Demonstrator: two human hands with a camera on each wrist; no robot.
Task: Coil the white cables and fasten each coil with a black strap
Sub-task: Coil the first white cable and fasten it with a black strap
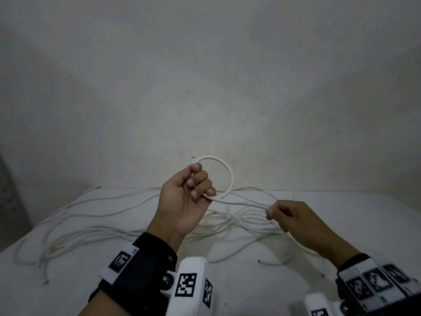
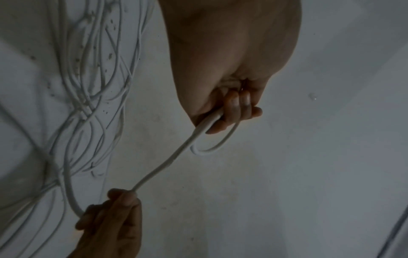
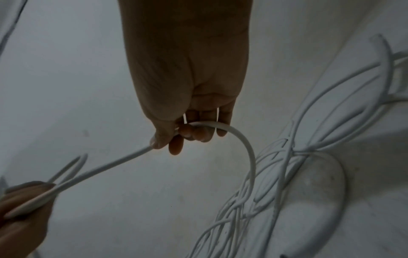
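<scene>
Your left hand (image 1: 186, 197) is curled tight around a white cable (image 1: 241, 202), holding one small loop (image 1: 227, 169) that stands up above your fingers, with the cable's cut end poking out just beside the top of that hand. From the left hand the same cable runs in a straight, fairly taut line to your right hand (image 1: 296, 222), which pinches it between thumb and fingers; the right wrist view shows it then arching over those fingers and dropping back down.

Taking your left hand as the landmark: the pile of loose cables (image 1: 102, 224) lies below and behind it on the white table (image 1: 341, 224), spreading well out to its left and passing under the stretch between your hands. Several strands cross one another in a tangle directly beneath your right hand, and a few loose ends lie nearer to you than the left hand.

By my reading you're at the very start. One loop is formed on one cable; most of that cable's length is still down in the pile, and every other cable lies uncoiled. No finished coil shows anywhere, and I can't find a black strap in any view, so none has been fastened.

As for containers, no box, tray or bin appears in these views; the cables rest straight on the table.
</scene>
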